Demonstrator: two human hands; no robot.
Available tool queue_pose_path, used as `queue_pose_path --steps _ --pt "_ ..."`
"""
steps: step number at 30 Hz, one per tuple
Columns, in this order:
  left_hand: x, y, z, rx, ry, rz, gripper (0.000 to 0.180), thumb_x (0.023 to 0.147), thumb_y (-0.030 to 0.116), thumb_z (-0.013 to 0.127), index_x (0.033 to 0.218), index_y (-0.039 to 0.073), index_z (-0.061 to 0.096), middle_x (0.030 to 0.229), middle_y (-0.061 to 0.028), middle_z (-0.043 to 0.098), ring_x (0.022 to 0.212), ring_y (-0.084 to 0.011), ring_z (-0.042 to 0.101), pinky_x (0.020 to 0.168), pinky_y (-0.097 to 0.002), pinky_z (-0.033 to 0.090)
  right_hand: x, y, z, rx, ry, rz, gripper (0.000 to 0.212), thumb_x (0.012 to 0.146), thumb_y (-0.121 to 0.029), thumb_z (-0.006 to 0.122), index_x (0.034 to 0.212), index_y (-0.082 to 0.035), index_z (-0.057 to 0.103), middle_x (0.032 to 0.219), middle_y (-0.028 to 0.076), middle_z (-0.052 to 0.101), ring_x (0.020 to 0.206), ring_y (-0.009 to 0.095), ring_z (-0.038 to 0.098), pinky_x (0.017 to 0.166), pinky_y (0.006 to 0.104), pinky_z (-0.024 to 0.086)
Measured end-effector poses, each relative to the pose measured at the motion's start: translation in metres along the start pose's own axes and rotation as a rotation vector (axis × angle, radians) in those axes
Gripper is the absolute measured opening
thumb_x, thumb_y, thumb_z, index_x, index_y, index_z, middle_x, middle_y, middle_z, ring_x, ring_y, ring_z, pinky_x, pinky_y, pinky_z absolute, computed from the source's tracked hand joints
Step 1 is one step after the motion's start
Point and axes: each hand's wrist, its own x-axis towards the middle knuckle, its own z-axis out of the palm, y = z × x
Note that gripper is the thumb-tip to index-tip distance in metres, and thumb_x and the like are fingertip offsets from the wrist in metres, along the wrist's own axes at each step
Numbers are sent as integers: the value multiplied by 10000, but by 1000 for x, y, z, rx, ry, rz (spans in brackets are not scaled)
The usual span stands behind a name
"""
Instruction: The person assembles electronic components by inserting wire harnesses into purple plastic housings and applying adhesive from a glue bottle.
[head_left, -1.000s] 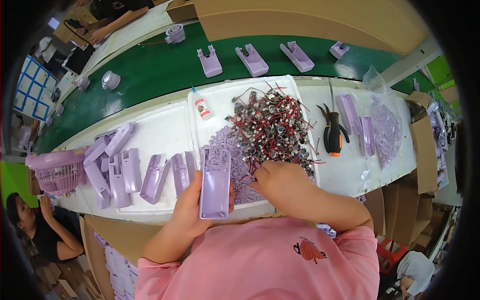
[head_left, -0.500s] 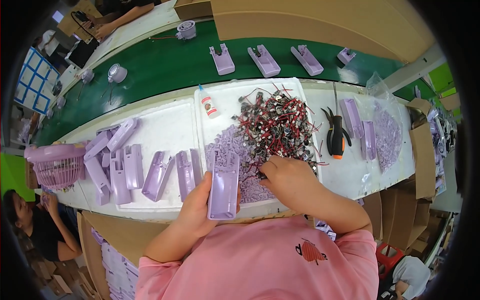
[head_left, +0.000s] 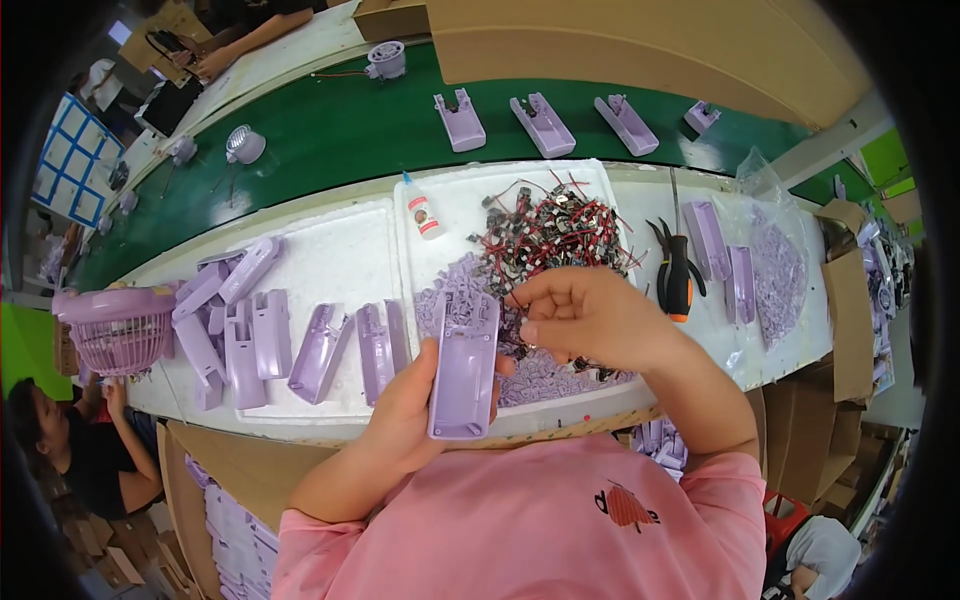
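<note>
My left hand point(head_left: 408, 398) grips a long, light purple plastic housing point(head_left: 464, 375), its open hollow facing up. Beside the housing's upper right edge is my right hand point(head_left: 590, 318), thumb and fingers curled in a pinch. Something small and dark shows at its fingertips, too small to make out. Under and beyond that hand lies a heap of small circuit boards with red and black wires point(head_left: 555, 235). A pile of small purple plastic parts point(head_left: 550, 384) spreads below it and behind the housing.
More purple housings point(head_left: 270, 335) lie on white foam at left, near a pink fan cage point(head_left: 120, 335). A glue bottle point(head_left: 422, 212) stands beyond the heap; pliers and a screwdriver point(head_left: 679, 285) lie right, beside a bag of parts point(head_left: 778, 275). Housings point(head_left: 543, 127) sit on the green belt point(head_left: 330, 150).
My right hand has lifted from the piles and come to the housing's upper right edge. The housing has shifted slightly right in my left hand. Items on the belt have moved a little right.
</note>
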Motion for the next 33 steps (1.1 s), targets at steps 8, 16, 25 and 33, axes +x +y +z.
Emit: queue_pose_path --steps 8,16,25,33 --pt "7 0 -7 -63 -31 -14 570 950 503 289 1131 16 523 990 -107 602 814 -199 584 717 -336 482 6 -8 8 13 79 -215 122 796 -1 631 911 -1 589 780 34 614 722 98 594 633 210 477" --pt "8 -2 2 135 96 -14 602 900 597 322 1156 89 518 981 -77 594 843 -204 588 726 -363 480 13 -14 29 -660 305 -765 99 666 -14 682 730 -51 616 720 47 584 740 215 553 618 313 442" --pt "8 -4 3 106 93 3 560 918 560 324 1181 96 493 997 -83 601 828 -204 597 721 -350 482 14 -11 32 -708 340 -824 118 654 -14 685 726 -59 602 697 42 559 744 216 541 607 328 442" --pt "8 -3 15 154 140 62 523 938 514 326 1180 74 474 1024 -91 589 895 -210 591 752 -362 484 17 -9 36 -757 387 -859 132 643 -4 675 711 -66 580 696 55 554 747 239 549 613 343 443"
